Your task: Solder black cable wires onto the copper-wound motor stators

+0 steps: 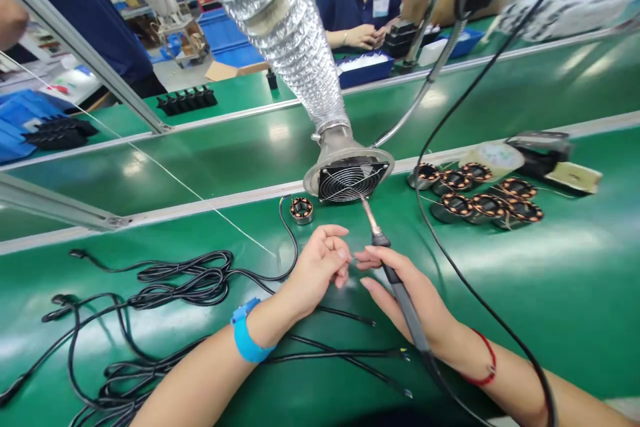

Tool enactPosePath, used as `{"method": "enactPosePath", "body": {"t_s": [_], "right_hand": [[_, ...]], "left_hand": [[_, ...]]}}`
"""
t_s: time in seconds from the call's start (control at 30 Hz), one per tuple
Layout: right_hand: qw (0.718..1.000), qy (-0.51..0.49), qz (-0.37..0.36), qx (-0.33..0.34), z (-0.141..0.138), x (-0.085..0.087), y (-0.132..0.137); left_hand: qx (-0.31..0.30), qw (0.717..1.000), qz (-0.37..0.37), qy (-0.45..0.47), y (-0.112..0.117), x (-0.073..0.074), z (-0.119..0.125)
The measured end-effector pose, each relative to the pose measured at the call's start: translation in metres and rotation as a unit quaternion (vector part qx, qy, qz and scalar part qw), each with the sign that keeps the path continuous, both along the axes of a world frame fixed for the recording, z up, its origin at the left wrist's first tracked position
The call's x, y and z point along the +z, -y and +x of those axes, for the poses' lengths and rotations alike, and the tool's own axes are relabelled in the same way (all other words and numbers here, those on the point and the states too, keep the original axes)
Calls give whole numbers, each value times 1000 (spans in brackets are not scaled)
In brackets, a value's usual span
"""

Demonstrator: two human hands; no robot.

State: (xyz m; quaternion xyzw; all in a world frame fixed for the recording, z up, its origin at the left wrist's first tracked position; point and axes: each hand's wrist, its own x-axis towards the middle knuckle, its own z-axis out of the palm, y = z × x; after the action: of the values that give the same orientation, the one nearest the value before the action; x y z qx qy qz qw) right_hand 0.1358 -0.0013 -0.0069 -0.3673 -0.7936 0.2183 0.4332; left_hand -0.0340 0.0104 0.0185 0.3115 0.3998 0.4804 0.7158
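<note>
Reading the clock from the space between our hands, with 12 straight ahead, our left hand [323,260] is half curled, its fingertips drawn in near the thumb; we cannot tell whether they pinch anything. Our right hand [413,283] is loosely curved around the soldering iron [406,303], its handle passing under the index finger and across the thumb side, the other fingers reaching toward our left hand. The 2 hands are close, with a small gap between the fingertips.

The iron's long axis runs from 5 to 11 o'clock, its metal tip at the 11 end, near the lower edge of the fan guard [350,183] at 12; we cannot tell whether they touch. Its cord trails off toward 5.

Between 10 and 11 o'clock, a lone wound ring [301,211] sits on the green table [575,293], the wire end of a black cable [291,240] just beside it. A cluster of similar rings [485,205] stands at 2. Coiled cables [185,277] lie at 9, and 3 stripped cable ends [380,353] show near 5.
</note>
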Motion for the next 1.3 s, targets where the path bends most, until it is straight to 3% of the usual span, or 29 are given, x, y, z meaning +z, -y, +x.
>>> {"method": "enactPosePath", "body": {"t_s": [0.2,0.3,0.37,0.47,0.53,0.6,0.67,0.8,0.97,1.17,1.3], "right_hand": [[993,-20,69,-95,-18,23,20],[988,-11,98,-118,-17,34,33],[986,14,106,-131,-5,39,40],[971,110,134,-167,28,38,42],[934,212,199,-209,57,30,33],[915,241,226,-231,85,20,16],[903,275,234,-234,106,8,-7],[889,329,229,-221,127,-9,-55],[895,337,212,-200,136,-19,-87],[931,296,196,-82,110,-23,-62],[946,271,179,21,74,-20,-30]], "left_hand": [[-94,995,30,-21,18,16,0],[-167,976,74,-119,23,22,-3],[-216,930,158,-250,23,25,-7],[-244,836,267,-414,19,23,-9],[-266,797,265,-474,17,16,-7],[-282,782,236,-504,16,7,-2],[-285,791,210,-499,17,-2,4],[-269,860,133,-412,14,-16,15],[-192,906,37,-376,1,-14,19],[-81,934,-20,-346,-6,3,19],[-55,935,-32,-350,5,-1,31]]}}
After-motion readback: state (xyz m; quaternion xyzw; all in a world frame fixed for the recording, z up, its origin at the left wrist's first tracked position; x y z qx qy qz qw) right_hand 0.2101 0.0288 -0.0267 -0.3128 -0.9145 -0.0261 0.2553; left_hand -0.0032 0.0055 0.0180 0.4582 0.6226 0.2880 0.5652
